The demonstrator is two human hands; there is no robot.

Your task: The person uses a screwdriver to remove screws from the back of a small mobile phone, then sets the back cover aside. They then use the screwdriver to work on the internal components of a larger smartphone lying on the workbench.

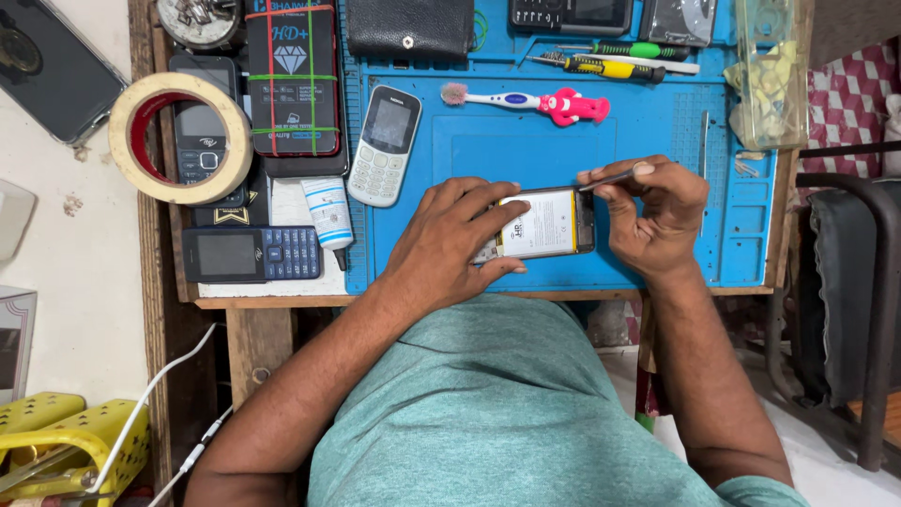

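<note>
View: one head-worn camera | Facing: looking almost straight down over the person's chest | Range: sitting close, taking in the blue work mat and table edge | Overlap: none, single view

A wooden workbench with a worn brown edge fills the middle of the view, and a blue work mat covers its surface toward 1 o'clock. At 9 o'clock there is a pale, cream-coloured surface with some small crumbs on it. A yellow plastic stool stands at 8 o'clock, and a white cable runs beside it. At 3 o'clock a dark metal frame curves downward, with a red and white checked cloth above it. The floor at 4 o'clock is light grey. The light is soft and even.
</note>
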